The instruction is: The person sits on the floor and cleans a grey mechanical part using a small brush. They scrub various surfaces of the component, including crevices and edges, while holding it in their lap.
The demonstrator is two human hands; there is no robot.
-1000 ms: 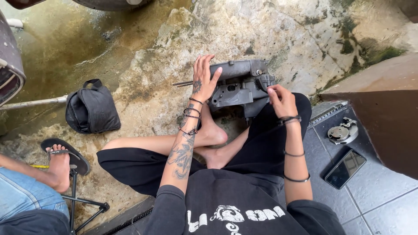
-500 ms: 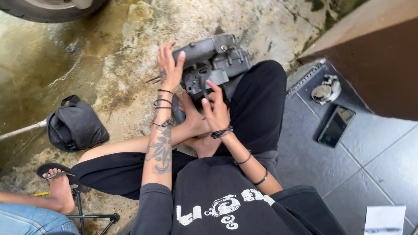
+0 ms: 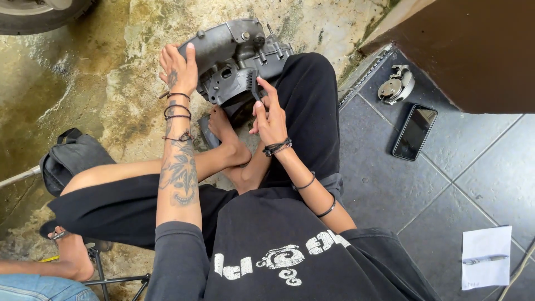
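A grey metal engine casing [image 3: 234, 50] rests on the wet concrete floor against my crossed legs. My left hand [image 3: 178, 69] lies flat on its left edge, fingers spread and pressing on it. My right hand [image 3: 270, 117] grips a small black brush [image 3: 253, 83], whose bristles touch the casing's front face near its middle. My bare foot [image 3: 228, 136] sits just below the casing.
A black phone [image 3: 415, 132] and a round metal part [image 3: 395, 86] lie on the dark tiles to the right, with a white paper and pen [image 3: 486, 256] nearer. A black bag [image 3: 72, 159] is left; a tyre [image 3: 39, 11] is top left. Another person's sandalled foot [image 3: 72, 256] is bottom left.
My right hand moved from the casing's right side to its front, now holding the brush against it. My left hand stayed on the left edge. The view shifted left and closer.
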